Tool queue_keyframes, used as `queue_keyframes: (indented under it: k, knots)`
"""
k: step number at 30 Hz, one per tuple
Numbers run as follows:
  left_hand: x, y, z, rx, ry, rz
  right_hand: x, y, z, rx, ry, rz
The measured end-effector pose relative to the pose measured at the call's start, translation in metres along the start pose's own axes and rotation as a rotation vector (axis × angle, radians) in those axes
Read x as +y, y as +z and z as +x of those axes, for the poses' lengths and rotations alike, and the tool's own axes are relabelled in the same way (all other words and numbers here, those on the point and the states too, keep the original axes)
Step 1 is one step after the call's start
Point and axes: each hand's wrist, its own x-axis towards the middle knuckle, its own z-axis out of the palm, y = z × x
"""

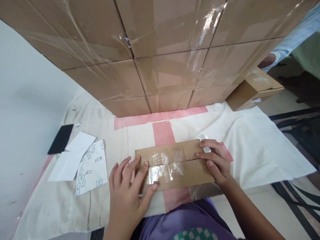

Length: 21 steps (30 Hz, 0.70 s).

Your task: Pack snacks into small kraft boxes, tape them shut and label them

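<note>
A small flat cardboard box lies in front of me, with clear shiny tape across the seam on its top. My left hand grips its left end, fingers spread over the edge and the thumb near the front side. At the opposite end, my right hand has its fingertips on the top and around the right edge. Both hands touch the box; its underside is hidden. Behind the right fingers, a small white piece is partly covered.
Tall stacked cartons wrapped in clear film rise behind. White cloth with pink stripes lies beneath. At left are papers and a black flat object. A carton stands at right, near another person's sleeve.
</note>
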Motion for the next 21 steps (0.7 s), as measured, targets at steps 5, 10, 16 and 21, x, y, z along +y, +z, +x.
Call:
queue_keyframes:
  k: [5, 10, 16, 21]
  knots:
    - [0.041, 0.006, 0.019, -0.096, 0.143, 0.082, -0.007, -0.013, 0.000, -0.024, 0.120, -0.025]
    - [0.033, 0.015, 0.024, -0.063, 0.205, 0.099, 0.004, -0.050, -0.015, 0.301, 0.594, -0.118]
    - [0.019, 0.018, 0.031, -0.039, 0.167, 0.137, 0.026, -0.067, -0.029, 0.017, 1.152, 0.152]
    - [0.038, 0.024, 0.028, -0.021, 0.071, 0.169, 0.033, -0.063, -0.019, -0.042, 1.303, 0.435]
